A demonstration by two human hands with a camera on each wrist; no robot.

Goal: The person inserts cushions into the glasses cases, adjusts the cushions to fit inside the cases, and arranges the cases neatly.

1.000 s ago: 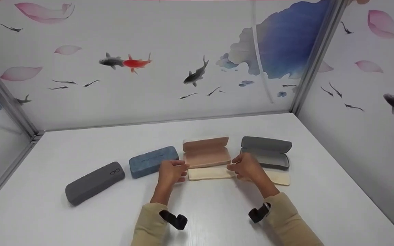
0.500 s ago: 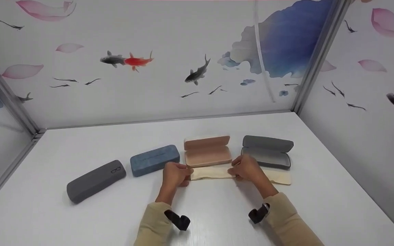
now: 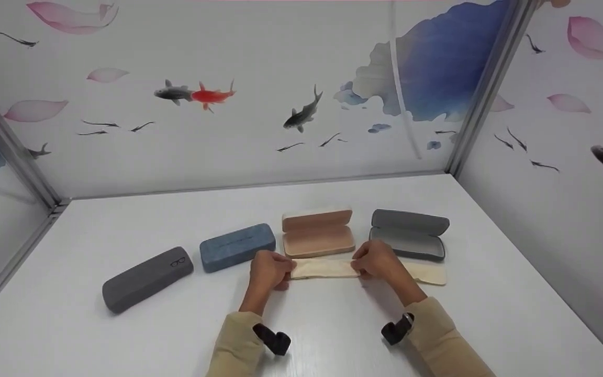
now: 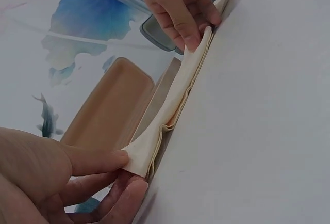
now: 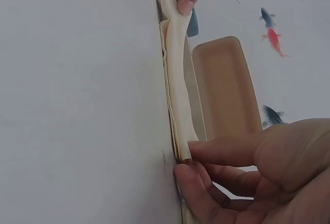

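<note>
A folded cream cloth (image 3: 325,268) stretches between both hands, just in front of an open pink-tan glasses case (image 3: 319,241). My left hand (image 3: 268,271) pinches the cloth's left end between thumb and fingers. The right hand (image 3: 377,260) pinches its right end. In the left wrist view the cloth (image 4: 172,97) shows several layers along its near edge, with a small wavy bulge. The right wrist view shows the thumb and fingers of the right hand (image 5: 232,170) at the end of the cloth (image 5: 179,79).
An open grey glasses case (image 3: 411,241) stands at the right, a second cream cloth (image 3: 428,273) in front of it, partly behind the right hand. To the left lie a shut blue case (image 3: 237,247) and a shut grey case (image 3: 147,280). Printed walls enclose the white table (image 3: 327,335).
My left hand has moved slightly right and changed from spread fingers beside the cloth to pinching its left end. The right hand stays at the other end; the cloth has shifted slightly toward me.
</note>
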